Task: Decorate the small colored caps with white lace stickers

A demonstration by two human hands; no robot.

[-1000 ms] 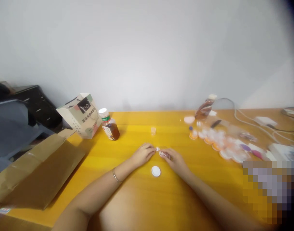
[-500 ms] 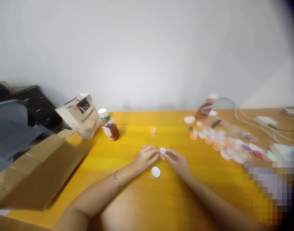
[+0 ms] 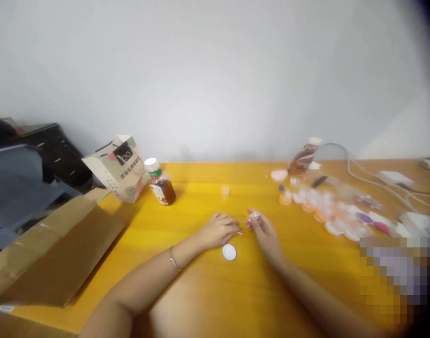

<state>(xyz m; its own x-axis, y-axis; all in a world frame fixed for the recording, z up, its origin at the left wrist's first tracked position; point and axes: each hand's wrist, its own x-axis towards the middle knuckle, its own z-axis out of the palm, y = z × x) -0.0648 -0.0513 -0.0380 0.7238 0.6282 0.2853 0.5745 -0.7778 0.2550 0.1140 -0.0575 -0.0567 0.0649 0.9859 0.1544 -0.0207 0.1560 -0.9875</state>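
My right hand (image 3: pixel 267 234) pinches a small white piece with dark spots (image 3: pixel 254 216) between thumb and fingers, just above the table. To its left, my left hand (image 3: pixel 218 230) is palm down with its fingers bent together. A small white bit (image 3: pixel 239 232) shows at those fingertips; its kind is too small to make out. A gap now separates the two hands. On the table just below my left hand lies a round white disc (image 3: pixel 229 252), touched by neither hand. Farther back stands a small clear pinkish cup-like thing (image 3: pixel 225 191).
An open cardboard box (image 3: pixel 59 249), a paper bag (image 3: pixel 121 169) and a bottle of dark red drink (image 3: pixel 161 185) stand on the left. At the right are another bottle (image 3: pixel 304 157), several clear and orange round containers (image 3: pixel 324 206), and white cables (image 3: pixel 370 173).
My hands have come apart: the right one moved right with the spotted piece, while the left turned more palm down with a small white bit at its fingertips.
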